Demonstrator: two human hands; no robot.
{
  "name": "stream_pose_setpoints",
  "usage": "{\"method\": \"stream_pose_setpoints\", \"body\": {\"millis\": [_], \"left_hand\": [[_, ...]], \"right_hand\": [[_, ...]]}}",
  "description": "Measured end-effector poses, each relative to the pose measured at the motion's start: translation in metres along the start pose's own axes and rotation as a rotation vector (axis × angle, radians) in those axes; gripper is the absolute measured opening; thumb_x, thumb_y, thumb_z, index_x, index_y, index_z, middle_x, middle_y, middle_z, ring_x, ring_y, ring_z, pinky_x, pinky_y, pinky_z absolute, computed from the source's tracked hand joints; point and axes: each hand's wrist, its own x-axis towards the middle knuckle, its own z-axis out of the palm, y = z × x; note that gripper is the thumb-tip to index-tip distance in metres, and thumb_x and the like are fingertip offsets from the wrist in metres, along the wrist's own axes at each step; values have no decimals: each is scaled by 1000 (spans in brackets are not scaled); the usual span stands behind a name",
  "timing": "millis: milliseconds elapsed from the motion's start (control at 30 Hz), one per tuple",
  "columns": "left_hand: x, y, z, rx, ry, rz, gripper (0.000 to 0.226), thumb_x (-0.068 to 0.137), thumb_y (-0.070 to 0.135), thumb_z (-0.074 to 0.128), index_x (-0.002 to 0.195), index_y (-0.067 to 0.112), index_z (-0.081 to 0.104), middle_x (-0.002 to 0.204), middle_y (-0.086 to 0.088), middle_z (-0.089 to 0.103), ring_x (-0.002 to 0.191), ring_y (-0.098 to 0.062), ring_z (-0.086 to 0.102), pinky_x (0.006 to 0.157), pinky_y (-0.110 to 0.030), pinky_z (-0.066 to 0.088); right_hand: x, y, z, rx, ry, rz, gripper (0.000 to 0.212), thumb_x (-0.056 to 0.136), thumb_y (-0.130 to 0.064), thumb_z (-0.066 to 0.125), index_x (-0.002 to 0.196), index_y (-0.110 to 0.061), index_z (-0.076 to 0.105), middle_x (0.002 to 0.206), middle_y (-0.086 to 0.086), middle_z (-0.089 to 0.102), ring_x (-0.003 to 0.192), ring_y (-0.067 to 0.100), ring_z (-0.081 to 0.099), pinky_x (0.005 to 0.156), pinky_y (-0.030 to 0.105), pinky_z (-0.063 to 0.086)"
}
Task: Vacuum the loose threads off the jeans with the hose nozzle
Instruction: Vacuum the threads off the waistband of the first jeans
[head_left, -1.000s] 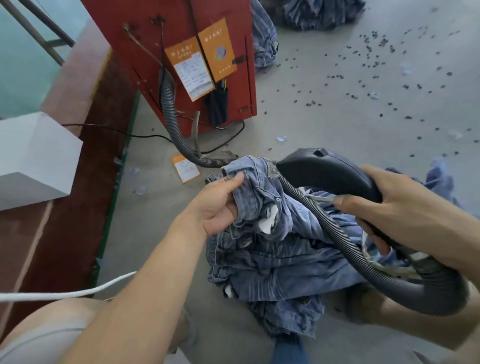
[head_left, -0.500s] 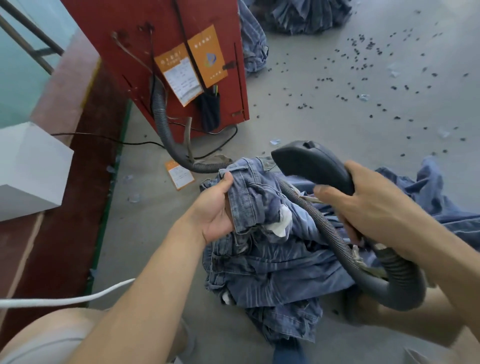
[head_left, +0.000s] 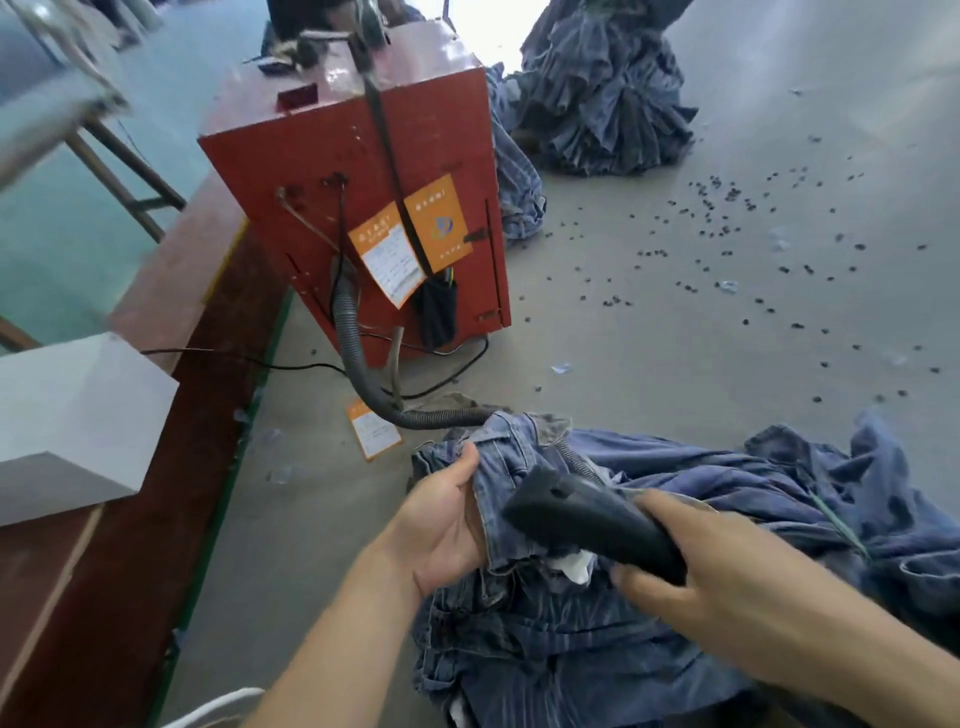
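The left hand (head_left: 441, 525) has its grip clamped on a bunched fold of the faded blue denim jeans (head_left: 571, 639), thumb on top and fingers curled under the cloth near the waistband. The right hand (head_left: 727, 566) wraps its grip around the rear of the black moulded-plastic hose nozzle (head_left: 587, 514), fingers curled beneath it; the nozzle's rounded tip lies against the fold just beside the left hand. The jeans lie crumpled on the grey concrete floor (head_left: 675, 338), with a white pocket lining showing below the nozzle. A ribbed grey corrugated hose (head_left: 358, 364) runs from the red painted metal vacuum box (head_left: 332, 156) down to the floor and disappears behind the jeans. Two orange labels (head_left: 410, 239) are stuck on the box's side; their print is too blurred to read. Another orange card (head_left: 371, 428) lies on the floor. Small dark specks (head_left: 727, 249) scatter the floor, and a heap of more denim (head_left: 602, 93) stands beyond the box.
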Motion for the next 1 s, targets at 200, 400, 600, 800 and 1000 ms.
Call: {"method": "stream_pose_setpoints", "body": {"millis": [200,400,600,800,1000], "left_hand": [[-3,-1,6,55,-42,5,60,111,42,29,150,1,49,155,-28,43,147,-43,38,124,-57,26],[-3,-5,4,6,-104,46,79,105,64,21,155,5,43,157,-27,42,147,-41,40,123,-54,30],[-2,-7,-3,-93,-186,49,85,102,71,20,160,11,34,163,-24,33,150,-44,32,123,-60,25],[-4,-11,-2,-78,-227,31,87,100,74,23,160,12,33,162,-26,34,149,-45,33,123,-61,24],[-9,-17,-1,-18,-243,-23,90,100,75,21,159,8,36,160,-25,37,149,-45,34,124,-63,21]], "right_hand": [[25,-10,-9,93,102,55,21,93,-55,55,98,-36,49,70,-6,65,60,9,61,51,23,42],[12,-15,-3,19,-54,-17,38,76,-72,49,98,-41,53,80,-16,68,63,4,62,53,22,42],[27,-6,-11,145,75,45,23,88,-59,59,96,-38,53,64,-8,66,47,7,58,44,20,40],[33,-11,0,80,-20,25,28,85,-60,58,99,-37,55,69,-3,66,52,10,62,47,25,44],[39,14,-29,433,215,108,20,95,-39,66,98,-22,57,57,10,66,42,29,62,42,35,50]]}}
